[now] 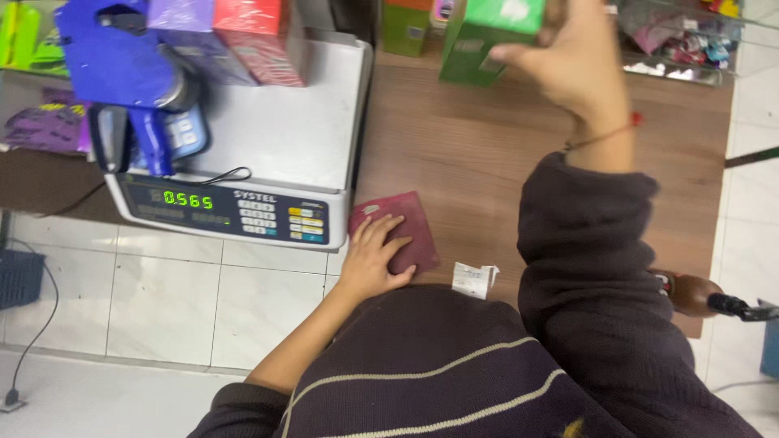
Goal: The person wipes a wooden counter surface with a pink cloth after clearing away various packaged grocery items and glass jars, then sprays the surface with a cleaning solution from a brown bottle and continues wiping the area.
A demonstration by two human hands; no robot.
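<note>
Green box (487, 36) cut by top edge; right hand (572, 53) blurred, grip perhaps closed.

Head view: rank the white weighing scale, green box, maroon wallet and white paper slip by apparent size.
1. White weighing scale
2. Green box, partly cut off, so unsure
3. Maroon wallet, partly under the left hand
4. White paper slip

Counter (471, 154): wood-grain brown, matt, smooth. Weighing scale (268, 138): pale plastic body with a flat, dull-sheened platter — glossy dark display panel. Price-label gun (114, 57): blue plastic, slightly shiny. Green box (479, 36): printed card, light gloss. Maroon wallet (402, 231) under the left hand (373, 259): matt, finely grained. Slip (473, 280): white paper. Sleeve (584, 243): dark knitted cloth. Floor (162, 300): glossy pale tile.
</note>
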